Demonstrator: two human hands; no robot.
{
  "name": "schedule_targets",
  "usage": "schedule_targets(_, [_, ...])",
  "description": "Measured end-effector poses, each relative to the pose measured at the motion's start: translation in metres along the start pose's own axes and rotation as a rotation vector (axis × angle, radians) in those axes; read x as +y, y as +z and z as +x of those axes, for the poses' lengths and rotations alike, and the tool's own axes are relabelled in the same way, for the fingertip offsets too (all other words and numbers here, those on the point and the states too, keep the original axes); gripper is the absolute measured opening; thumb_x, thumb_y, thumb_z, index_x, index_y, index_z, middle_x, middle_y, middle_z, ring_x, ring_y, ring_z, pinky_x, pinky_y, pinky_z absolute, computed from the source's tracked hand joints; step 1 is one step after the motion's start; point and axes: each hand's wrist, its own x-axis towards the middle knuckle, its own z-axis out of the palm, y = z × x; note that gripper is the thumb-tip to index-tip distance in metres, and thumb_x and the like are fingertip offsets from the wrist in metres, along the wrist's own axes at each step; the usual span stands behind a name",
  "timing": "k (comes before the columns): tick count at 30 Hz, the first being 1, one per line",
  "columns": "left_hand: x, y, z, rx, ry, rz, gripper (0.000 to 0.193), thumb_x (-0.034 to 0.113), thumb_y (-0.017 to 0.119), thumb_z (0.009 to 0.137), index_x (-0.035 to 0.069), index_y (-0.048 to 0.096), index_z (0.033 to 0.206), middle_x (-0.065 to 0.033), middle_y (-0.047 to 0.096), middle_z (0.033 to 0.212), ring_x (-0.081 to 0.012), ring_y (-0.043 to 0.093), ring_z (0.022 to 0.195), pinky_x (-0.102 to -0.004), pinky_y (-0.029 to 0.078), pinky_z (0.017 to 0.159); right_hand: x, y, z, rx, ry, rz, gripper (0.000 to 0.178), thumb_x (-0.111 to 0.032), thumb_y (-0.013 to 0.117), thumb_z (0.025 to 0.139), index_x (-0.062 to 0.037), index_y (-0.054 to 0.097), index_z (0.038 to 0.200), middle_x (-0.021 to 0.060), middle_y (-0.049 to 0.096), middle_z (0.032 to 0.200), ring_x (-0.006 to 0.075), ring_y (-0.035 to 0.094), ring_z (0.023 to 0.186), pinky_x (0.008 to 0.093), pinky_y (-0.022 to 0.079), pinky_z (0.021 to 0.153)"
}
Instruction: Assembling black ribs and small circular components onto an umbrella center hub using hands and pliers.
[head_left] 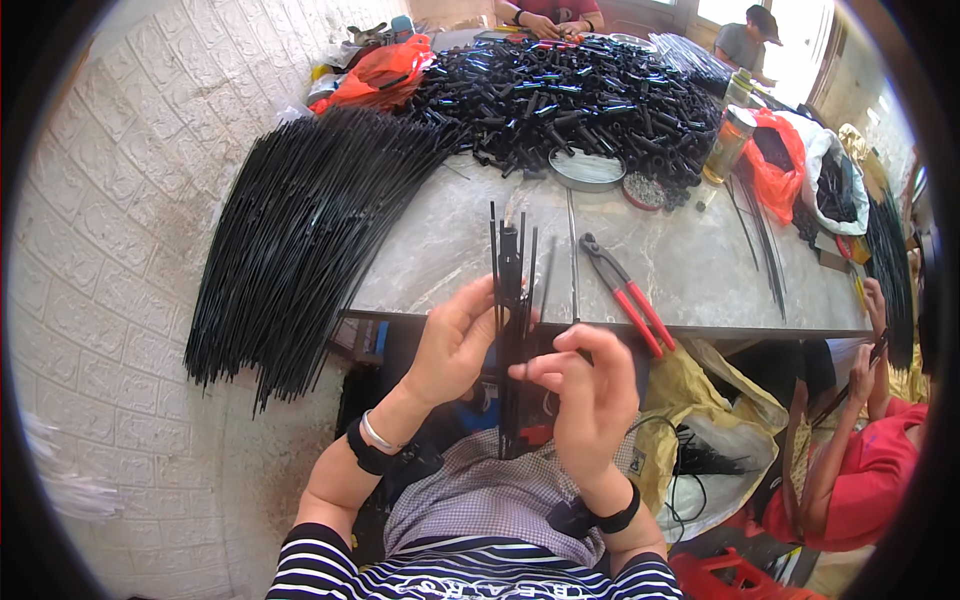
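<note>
My left hand point(455, 345) is closed round an upright bundle of thin black rods point(510, 265), with a thicker dark piece among them. Several rod ends stand apart at the top, and the lower part hangs down over my lap. On the right side of the bundle is my right hand point(590, 400); its bent fingers reach toward the rods and two fingertips come together at them. Whatever those fingertips pinch is too small to make out. Red-handled pliers point(630, 295) lie on the grey table point(440, 255), beyond my right hand.
Long black rods point(300, 240) overhang the table's left edge. A heap of black tubular parts point(570, 100) covers the back, fronted by a round tin point(587, 170) and a small dish point(643, 190). A jar point(728, 145) stands right. A person in red point(860, 470) sits close at my right.
</note>
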Motion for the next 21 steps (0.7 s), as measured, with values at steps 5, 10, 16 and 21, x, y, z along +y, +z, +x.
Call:
schedule_targets(5, [0.0, -0.004, -0.004, -0.03, 0.041, 0.013, 0.033, 0.013, 0.047, 0.099, -0.004, 0.047, 0.128, -0.0092, 0.064, 0.105, -0.0133, 0.062, 0.093, -0.0267, 0.05, 0.084, 0.004, 0.009, 0.02, 0.056, 0.369, 0.35, 0.021, -0.001, 0.052, 0.094, 0.0019, 0.05, 0.114, 0.0055, 0.055, 0.089, 0.0097, 0.062, 0.068, 0.0238, 0.056, 0.053])
schedule_targets(10, [-0.002, -0.005, -0.009, -0.001, 0.021, 0.0, 0.034, 0.013, 0.048, 0.099, -0.003, 0.048, 0.129, -0.0054, 0.063, 0.104, -0.0091, 0.06, 0.091, -0.0218, 0.048, 0.079, 0.007, 0.013, 0.025, -0.02, 0.323, 0.104, 0.012, 0.001, 0.059, 0.089, 0.0027, 0.059, 0.101, 0.0029, 0.058, 0.08, 0.0079, 0.061, 0.062, 0.0205, 0.054, 0.051])
schedule_targets(16, [-0.006, -0.005, -0.008, 0.026, -0.051, -0.089, 0.034, 0.013, 0.05, 0.098, -0.001, 0.047, 0.129, -0.0041, 0.063, 0.101, -0.0096, 0.061, 0.09, -0.0215, 0.048, 0.078, 0.019, 0.012, 0.028, 0.012, 0.017, -0.385, 0.013, -0.001, 0.07, 0.08, 0.0016, 0.062, 0.09, 0.0027, 0.058, 0.071, 0.0049, 0.055, 0.059, 0.0191, 0.045, 0.051])
schedule_targets(21, [-0.011, -0.009, -0.013, -0.029, -0.031, -0.315, 0.036, 0.012, 0.05, 0.097, -0.003, 0.046, 0.129, -0.0084, 0.064, 0.107, -0.0139, 0.063, 0.096, -0.0258, 0.051, 0.084, 0.021, 0.009, 0.028, -0.033, 0.168, -0.138, 0.02, -0.005, 0.073, 0.08, 0.0004, 0.059, 0.092, -0.0014, 0.056, 0.068, 0.0024, 0.049, 0.059, 0.0177, 0.041, 0.051])
